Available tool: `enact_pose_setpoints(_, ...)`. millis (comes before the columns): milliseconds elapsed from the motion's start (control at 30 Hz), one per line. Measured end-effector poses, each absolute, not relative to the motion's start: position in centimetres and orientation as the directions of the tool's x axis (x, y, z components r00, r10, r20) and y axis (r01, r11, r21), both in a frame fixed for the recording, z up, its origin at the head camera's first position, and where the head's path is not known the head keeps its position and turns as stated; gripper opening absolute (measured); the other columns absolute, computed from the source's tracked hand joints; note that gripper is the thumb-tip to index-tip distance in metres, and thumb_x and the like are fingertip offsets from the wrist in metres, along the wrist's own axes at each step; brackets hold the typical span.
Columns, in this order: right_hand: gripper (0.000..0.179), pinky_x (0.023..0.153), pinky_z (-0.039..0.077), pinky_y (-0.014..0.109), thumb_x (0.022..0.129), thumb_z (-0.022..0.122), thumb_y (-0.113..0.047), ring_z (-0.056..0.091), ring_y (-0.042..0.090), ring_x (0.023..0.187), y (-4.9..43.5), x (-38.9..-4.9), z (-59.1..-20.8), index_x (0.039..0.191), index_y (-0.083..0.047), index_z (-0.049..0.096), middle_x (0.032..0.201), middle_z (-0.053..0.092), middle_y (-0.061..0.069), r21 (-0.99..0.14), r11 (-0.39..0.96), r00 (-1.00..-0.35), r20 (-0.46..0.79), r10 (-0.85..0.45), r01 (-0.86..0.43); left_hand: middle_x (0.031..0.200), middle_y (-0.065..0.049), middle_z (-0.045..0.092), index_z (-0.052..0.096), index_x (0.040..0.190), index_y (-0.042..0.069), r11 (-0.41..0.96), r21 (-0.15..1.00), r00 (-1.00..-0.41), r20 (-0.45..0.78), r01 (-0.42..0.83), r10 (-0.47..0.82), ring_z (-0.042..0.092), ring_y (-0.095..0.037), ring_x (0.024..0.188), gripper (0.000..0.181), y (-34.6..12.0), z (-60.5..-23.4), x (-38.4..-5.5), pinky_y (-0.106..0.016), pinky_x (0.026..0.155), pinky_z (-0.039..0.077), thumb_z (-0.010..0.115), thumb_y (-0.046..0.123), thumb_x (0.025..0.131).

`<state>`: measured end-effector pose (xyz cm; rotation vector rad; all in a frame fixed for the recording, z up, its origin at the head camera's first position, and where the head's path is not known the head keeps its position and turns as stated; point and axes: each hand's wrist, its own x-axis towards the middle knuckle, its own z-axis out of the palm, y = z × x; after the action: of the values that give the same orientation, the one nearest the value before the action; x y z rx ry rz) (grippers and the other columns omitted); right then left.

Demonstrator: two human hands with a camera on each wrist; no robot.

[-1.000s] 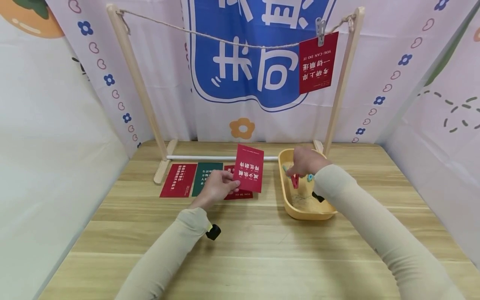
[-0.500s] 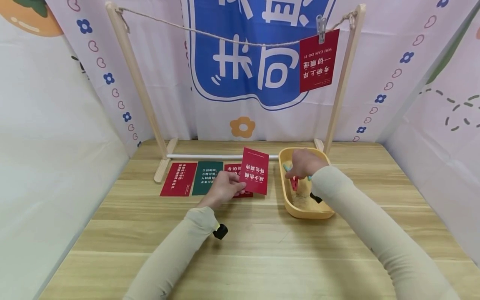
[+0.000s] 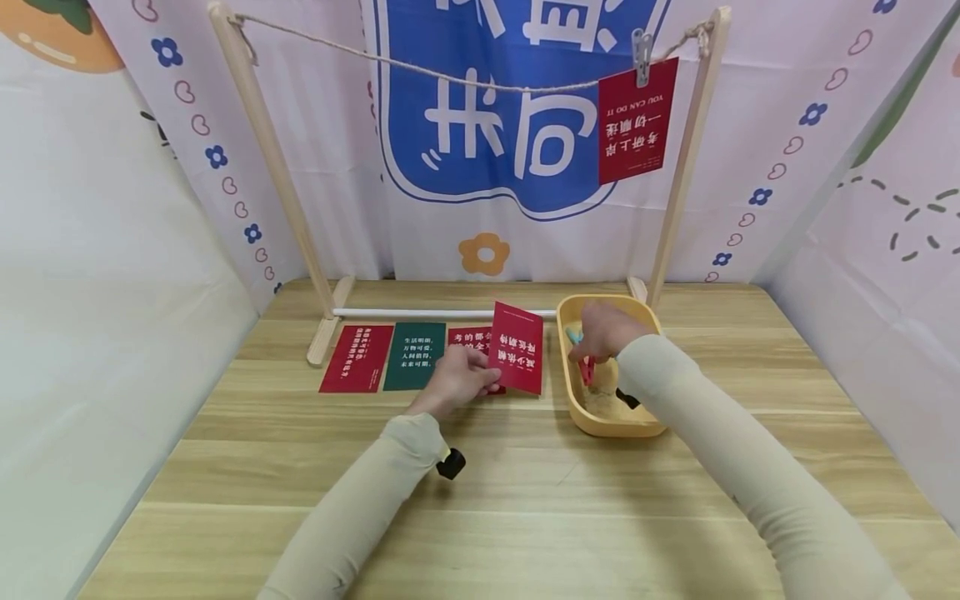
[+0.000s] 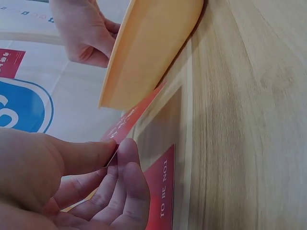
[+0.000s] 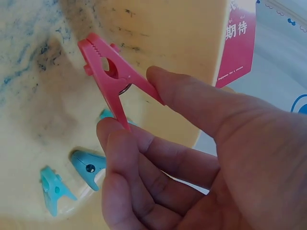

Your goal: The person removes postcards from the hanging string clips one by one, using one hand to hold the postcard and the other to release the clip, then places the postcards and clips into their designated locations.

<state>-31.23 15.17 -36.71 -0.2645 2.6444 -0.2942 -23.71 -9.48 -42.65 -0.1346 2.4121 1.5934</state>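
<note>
My left hand [image 3: 459,382] pinches a red card [image 3: 517,350] by its left edge between thumb and fingers, tilted up over the table. Part of another red card [image 4: 160,191] shows beneath it in the left wrist view. Over the yellow bin [image 3: 617,429], my right hand [image 3: 609,329] holds a pink clothespin [image 5: 112,76] by its two handles, thumb on one and fingers on the other; its toothed jaws meet at the tip. In the right wrist view, a teal clothespin [image 5: 88,167] and a light turquoise clothespin [image 5: 55,189] lie in the bin, with one more partly hidden behind my fingers.
A wooden frame [image 3: 270,150] carries a sagging string [image 3: 450,82], where a metal clip [image 3: 642,58] holds a red card [image 3: 637,125] at the right. A red card [image 3: 357,358] and a green card [image 3: 414,354] lie at left. A white rod [image 3: 420,313] crosses behind.
My left hand has moved right with the red card, towards the bin, uncovering more of the cards below. The right hand stays over the bin with the pink clothespin, shifting only slightly.
</note>
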Motion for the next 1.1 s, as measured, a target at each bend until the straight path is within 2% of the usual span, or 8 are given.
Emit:
enact_pose_setpoints(133, 0.029, 0.055, 0.046, 0.024, 0.094, 0.079, -0.025, 0.055, 0.012, 0.056, 15.1, -31.1, -36.9, 0.076, -0.011, 0.063, 0.067, 0.066, 0.004, -0.262, 0.957, -0.870, -0.435, -0.234, -0.126, 0.098, -0.012, 0.080, 0.074, 0.108, 0.001, 0.399, 0.892, -0.964, -0.259, -0.215, 0.061, 0.078, -0.022, 0.085, 0.013, -9.1, -42.8, -23.8, -0.034, 0.080, 0.066, 0.073, 0.011, 0.100)
enact_pose_setpoints(333, 0.031, 0.053, 0.044, 0.023, 0.094, 0.078, -0.022, 0.053, 0.011, 0.055, 14.8, -31.2, -37.2, 0.071, -0.013, 0.059, 0.063, 0.061, 0.002, -0.263, 0.959, -0.865, -0.451, -0.220, -0.107, 0.096, -0.014, 0.080, 0.074, 0.105, 0.000, 0.394, 0.892, -0.962, -0.266, -0.220, 0.065, 0.077, -0.024, 0.085, 0.011, -8.5, -42.9, -23.8, -0.034, 0.081, 0.066, 0.072, 0.010, 0.101)
enact_pose_setpoints(600, 0.032, 0.051, 0.042, 0.022, 0.093, 0.073, -0.017, 0.053, 0.011, 0.053, 14.6, -31.3, -37.5, 0.066, -0.013, 0.056, 0.060, 0.060, 0.001, -0.239, 0.962, -0.875, -0.429, -0.225, -0.130, 0.094, -0.011, 0.078, 0.072, 0.104, 0.002, 0.406, 0.882, -0.955, -0.288, -0.238, 0.065, 0.075, -0.022, 0.084, 0.010, -7.8, -43.0, -24.0, -0.031, 0.080, 0.065, 0.073, 0.012, 0.100)
enact_pose_setpoints(833, 0.022, 0.052, 0.044, 0.023, 0.094, 0.073, -0.016, 0.054, 0.011, 0.055, 14.5, -31.3, -37.7, 0.076, -0.010, 0.060, 0.065, 0.063, 0.003, -0.239, 0.964, -0.875, -0.435, -0.213, -0.116, 0.092, -0.008, 0.077, 0.071, 0.102, 0.005, 0.413, 0.871, -0.948, -0.315, -0.265, 0.055, 0.077, -0.022, 0.086, 0.008, -7.2, -43.0, -24.2, -0.030, 0.078, 0.063, 0.073, 0.013, 0.100)
enact_pose_setpoints(1100, 0.020, 0.053, 0.046, 0.024, 0.092, 0.073, -0.014, 0.056, 0.012, 0.055, 14.7, -32.1, -38.6, 0.077, -0.009, 0.060, 0.065, 0.062, 0.003, -0.239, 0.963, -0.875, -0.432, -0.218, -0.123, 0.095, -0.008, 0.078, 0.074, 0.103, 0.005, 0.428, 0.862, -0.946, -0.321, -0.272, 0.047, 0.076, -0.021, 0.085, 0.011, -7.0, -42.9, -24.2, -0.026, 0.073, 0.059, 0.074, 0.015, 0.100)
